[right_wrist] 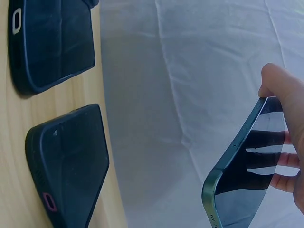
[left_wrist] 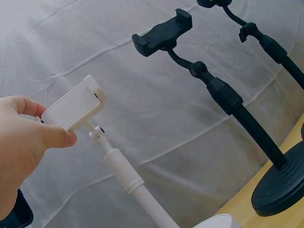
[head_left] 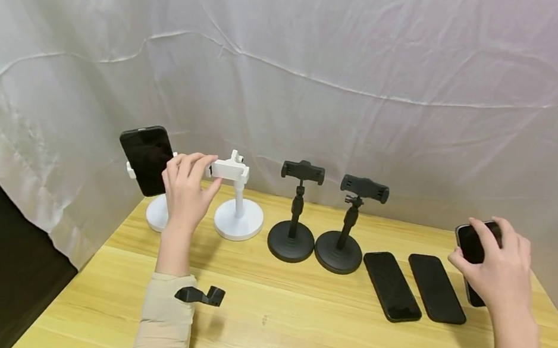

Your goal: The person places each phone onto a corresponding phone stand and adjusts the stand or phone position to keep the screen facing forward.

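My left hand [head_left: 189,189] pinches the clamp of a white phone stand [head_left: 239,218] between thumb and fingers; the left wrist view shows the thumb below the clamp [left_wrist: 71,109]. Over at the right, my right hand [head_left: 503,270] grips a smartphone [head_left: 471,246] with a dark screen and greenish metal edge. Its thumb and fingers hold opposite long sides, as the right wrist view shows, and the phone [right_wrist: 242,190] is tilted. Two more black phones lie flat on the table to the left of that hand, a nearer-left one [head_left: 392,287] and another beside it [head_left: 437,289].
Two black phone stands, one [head_left: 291,241] and another [head_left: 338,252], stand mid-table with no phone in their clamps. At far left a black phone [head_left: 145,157] sits in another white stand [head_left: 156,214]. A pale curtain [head_left: 332,37] hangs behind the wooden table [head_left: 288,332].
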A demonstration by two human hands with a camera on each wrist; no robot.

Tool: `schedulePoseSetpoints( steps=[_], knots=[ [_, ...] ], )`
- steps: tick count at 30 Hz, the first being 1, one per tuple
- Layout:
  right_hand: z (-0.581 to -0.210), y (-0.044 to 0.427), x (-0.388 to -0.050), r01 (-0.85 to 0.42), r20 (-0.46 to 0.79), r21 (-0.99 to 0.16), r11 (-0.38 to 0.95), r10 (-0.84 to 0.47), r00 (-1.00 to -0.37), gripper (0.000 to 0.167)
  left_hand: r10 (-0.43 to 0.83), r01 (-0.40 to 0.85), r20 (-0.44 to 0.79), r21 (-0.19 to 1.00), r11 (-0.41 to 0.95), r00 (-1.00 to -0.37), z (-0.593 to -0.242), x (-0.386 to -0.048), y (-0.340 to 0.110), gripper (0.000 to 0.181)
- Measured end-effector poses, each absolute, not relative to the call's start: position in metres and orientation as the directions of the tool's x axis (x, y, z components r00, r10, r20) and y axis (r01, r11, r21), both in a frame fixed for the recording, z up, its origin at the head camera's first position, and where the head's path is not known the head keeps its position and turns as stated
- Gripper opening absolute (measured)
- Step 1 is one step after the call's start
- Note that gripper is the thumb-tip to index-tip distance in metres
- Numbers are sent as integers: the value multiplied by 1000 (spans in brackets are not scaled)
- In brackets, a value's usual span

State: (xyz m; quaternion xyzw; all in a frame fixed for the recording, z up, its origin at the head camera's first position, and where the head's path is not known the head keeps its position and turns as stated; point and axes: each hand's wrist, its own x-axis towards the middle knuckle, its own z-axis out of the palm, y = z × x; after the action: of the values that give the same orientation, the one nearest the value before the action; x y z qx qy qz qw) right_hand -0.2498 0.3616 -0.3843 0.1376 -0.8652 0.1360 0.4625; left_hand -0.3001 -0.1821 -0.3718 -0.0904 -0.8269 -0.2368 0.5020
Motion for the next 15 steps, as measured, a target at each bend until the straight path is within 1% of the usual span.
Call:
schedulePoseSetpoints(
  steps=[8, 15],
  knots=[
    [-379, 353, -250, -394, 876, -74, 916, -130, -465, 63, -89, 386, 875, 299, 873, -476, -372, -300, -181, 37],
    [-372, 345, -246, -425, 886, -56, 903, -151, -439, 62, -92, 385, 874, 302, 872, -477, -371, -300, -181, 37]
  ],
)
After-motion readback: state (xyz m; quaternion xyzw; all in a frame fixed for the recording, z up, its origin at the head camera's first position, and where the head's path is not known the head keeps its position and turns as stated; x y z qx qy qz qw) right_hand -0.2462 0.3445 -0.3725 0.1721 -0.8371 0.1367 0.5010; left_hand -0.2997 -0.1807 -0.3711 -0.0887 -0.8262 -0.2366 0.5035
